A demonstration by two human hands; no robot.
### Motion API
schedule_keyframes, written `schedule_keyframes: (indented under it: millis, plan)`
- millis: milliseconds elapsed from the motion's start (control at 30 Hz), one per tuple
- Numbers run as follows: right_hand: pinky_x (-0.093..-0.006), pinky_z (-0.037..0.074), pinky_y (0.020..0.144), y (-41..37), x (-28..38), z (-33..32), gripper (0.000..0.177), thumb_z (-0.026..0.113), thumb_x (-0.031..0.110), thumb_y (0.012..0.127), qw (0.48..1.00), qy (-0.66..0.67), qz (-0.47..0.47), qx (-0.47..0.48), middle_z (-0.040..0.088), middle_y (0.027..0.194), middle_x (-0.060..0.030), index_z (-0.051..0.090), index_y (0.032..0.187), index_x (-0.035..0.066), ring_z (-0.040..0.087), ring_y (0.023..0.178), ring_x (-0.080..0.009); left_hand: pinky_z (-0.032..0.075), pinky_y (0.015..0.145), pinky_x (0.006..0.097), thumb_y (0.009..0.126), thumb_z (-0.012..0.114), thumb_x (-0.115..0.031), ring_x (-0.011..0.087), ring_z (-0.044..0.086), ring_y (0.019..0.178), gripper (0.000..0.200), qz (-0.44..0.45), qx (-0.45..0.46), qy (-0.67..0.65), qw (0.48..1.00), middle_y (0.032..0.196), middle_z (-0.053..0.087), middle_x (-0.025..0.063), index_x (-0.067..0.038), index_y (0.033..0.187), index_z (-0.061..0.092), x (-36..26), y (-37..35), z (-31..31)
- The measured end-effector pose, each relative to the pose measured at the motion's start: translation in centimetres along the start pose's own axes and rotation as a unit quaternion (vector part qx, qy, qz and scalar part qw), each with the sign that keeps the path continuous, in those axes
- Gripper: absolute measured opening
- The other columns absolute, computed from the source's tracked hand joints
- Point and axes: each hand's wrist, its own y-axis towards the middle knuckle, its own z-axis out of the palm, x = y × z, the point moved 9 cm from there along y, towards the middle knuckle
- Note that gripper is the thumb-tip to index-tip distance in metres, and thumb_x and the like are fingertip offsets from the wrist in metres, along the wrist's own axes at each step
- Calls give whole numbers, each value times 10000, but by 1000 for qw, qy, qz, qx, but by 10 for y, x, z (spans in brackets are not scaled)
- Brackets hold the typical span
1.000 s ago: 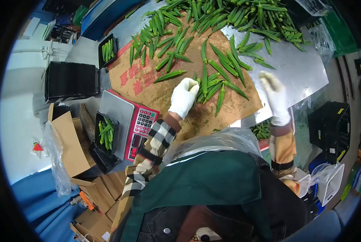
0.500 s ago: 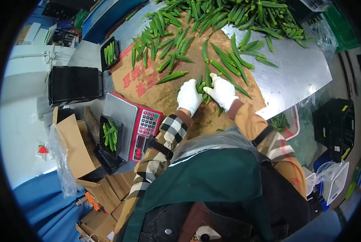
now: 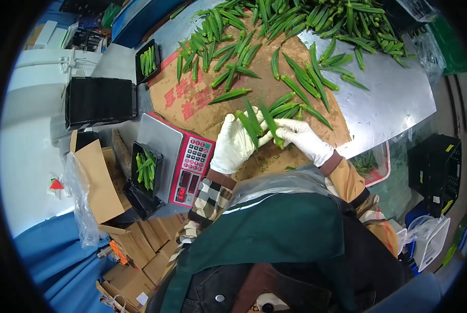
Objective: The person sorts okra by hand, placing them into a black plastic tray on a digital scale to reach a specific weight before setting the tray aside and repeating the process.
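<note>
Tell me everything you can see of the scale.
The scale has a flat, silvery, metal-looking platform and a red side panel with a keypad of pale buttons, a dark window and red-lit digits, too blurred to read. It lies beside the cardboard. A black tray of okra overlaps the platform in view; whether it rests there is unclear.

Okra pile on cardboard sheet (image 3: 192, 112).

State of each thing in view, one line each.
Left hand: gloved, holding okra pods
Right hand: gloved, pinching a blurred pod
Loose okra: spread out, heaped at far side
Scale display: lit red, digits unclear
Near tray: holds okra
Far tray: holds okra
Cardboard sheet: flat, soiled
Cardboard box: open
</note>
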Motion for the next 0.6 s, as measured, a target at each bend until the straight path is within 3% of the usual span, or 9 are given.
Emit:
schedule_keyframes:
  millis: [133, 333, 433, 500, 600]
  plan:
    - [-233, 495, 776, -5, -5, 8, 346, 669, 83, 969, 1000, -2, -1, -15, 692, 1044, 8, 650, 1301, -13, 579, 877, -49, 449, 1085, 472, 1004, 385, -680, 290, 540, 1317, 808, -29, -7, 46, 999, 1450, 541, 135, -43, 1501, 415, 9, -2, -7]
    - [-248, 498, 800, -10, 4, 16, 330, 688, 73, 956, 1000, -21, 12, -16, 689, 1045, 1, 659, 1266, -36, 578, 888, -55, 480, 1049, 419, 992, 529, -600, 272, 566, 1279, 746, -21, 10, 58, 998, 1410, 565, 125, -42, 1478, 438, 13, -5, -1]
    - [-254, 495, 787, -12, 6, 20, 313, 701, 89, 949, 1000, -22, -2, -22, 686, 1021, -1, 673, 1234, -38, 575, 864, -62, 533, 989, 379, 1000, 561, -550, 226, 630, 1175, 669, 12, -8, 108, 994, 1329, 611, 80, -42, 1428, 480, 15, -11, 7]
    - [-256, 496, 778, -12, 3, 20, 297, 720, 110, 939, 999, -23, -13, -28, 692, 991, -6, 692, 1197, -33, 582, 853, -70, 498, 1018, 378, 1003, 615, -436, 220, 608, 1198, 610, 16, -10, 146, 989, 1328, 606, 90, -25, 1433, 475, 16, -14, 3]
    - [-252, 505, 782, -15, 9, 26, 265, 749, 141, 918, 985, -171, -1, -13, 711, 950, -17, 719, 1125, -21, 607, 855, -82, 480, 1026, 361, 999, 659, -277, 200, 605, 1188, 530, 11, -8, 208, 978, 1287, 623, 84, -6, 1421, 486, 21, -14, -13]
